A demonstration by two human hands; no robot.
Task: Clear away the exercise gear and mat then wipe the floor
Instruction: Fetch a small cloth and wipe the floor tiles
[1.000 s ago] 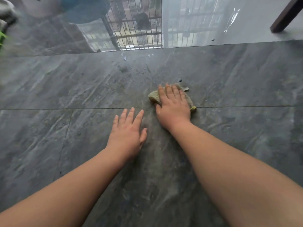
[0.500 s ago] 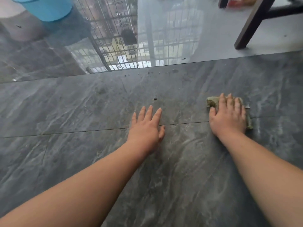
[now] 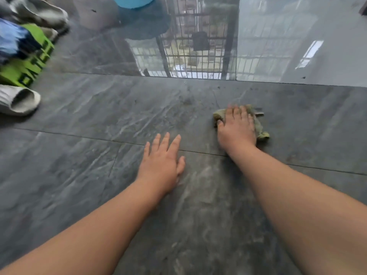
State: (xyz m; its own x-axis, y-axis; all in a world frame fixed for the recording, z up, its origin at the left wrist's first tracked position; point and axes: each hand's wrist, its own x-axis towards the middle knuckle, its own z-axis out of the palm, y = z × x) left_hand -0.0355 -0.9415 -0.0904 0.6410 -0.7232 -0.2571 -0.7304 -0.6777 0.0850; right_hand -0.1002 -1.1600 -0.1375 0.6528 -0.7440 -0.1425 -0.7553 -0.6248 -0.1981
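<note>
The right hand [image 3: 237,130] lies palm-down on a crumpled olive-green cloth [image 3: 260,128], fingers extended and close together, pressing the cloth flat against the dark grey floor [image 3: 99,120] rather than gripping it. The cloth pokes out past the fingertips on the far side and past the outer edge of the hand on the right; its left corner shows beside the thumb. The fingertips are smeared with blur, so how tightly they bear down cannot be told.

The left hand [image 3: 161,161] rests flat on the floor nearer the camera and to the left, apart from the cloth, fingers spread a little and holding nothing. It straddles a thin grout line that runs across the tiles and passes under the right wrist as well.

The tiles are marbled with pale streaks (a whitish smear shows just in front of the left hand). Small dark specks dot the floor beyond the cloth. Farther off the tile is glossy and mirrors a barred window grille [image 3: 190,54].

At the left edge lie a pale slipper [image 3: 19,100] on its side with its opening towards the middle, a bright green item with dark lettering [image 3: 29,62], and another pale slipper [image 3: 39,10] at the top corner. A light blue bucket [image 3: 133,1] stands at the top edge, mostly cut off
</note>
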